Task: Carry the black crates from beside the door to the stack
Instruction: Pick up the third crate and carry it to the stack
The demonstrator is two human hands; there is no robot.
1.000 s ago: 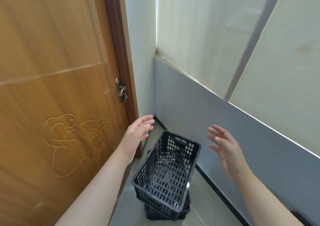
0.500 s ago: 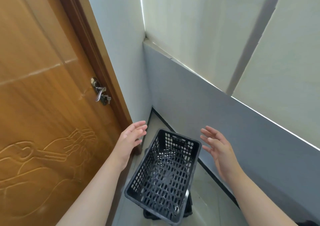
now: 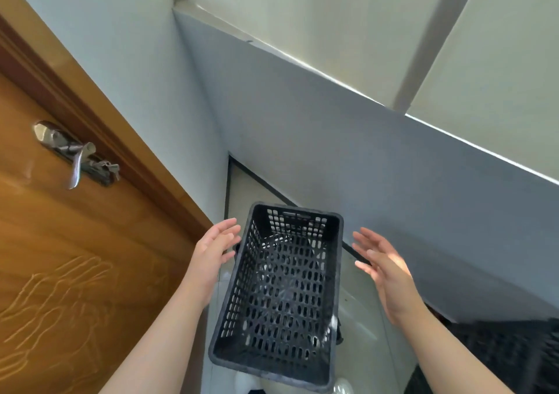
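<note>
A black perforated plastic crate [image 3: 279, 360] stands on the floor in the corner beside the wooden door [image 3: 75, 242], its open top facing me. A bit of a second black crate [image 3: 338, 331] shows under its right side. My left hand [image 3: 216, 247] hovers open just left of the crate's far rim, palm turned toward it. On the crate's right, my right hand [image 3: 385, 268] is open too, fingers spread, a short gap away. Neither hand touches the crate.
The door has a metal lever handle [image 3: 75, 157] at the left. A grey wall panel [image 3: 393, 182] runs along the right, meeting a white wall in the corner. More black crates [image 3: 499, 354] show at the lower right edge. Pale tiled floor [image 3: 360, 333] surrounds the crate.
The view has swung right and down, so the door slid left and the crate now lies right below me. Both open hands have come lower and closer to the crate's sides.
</note>
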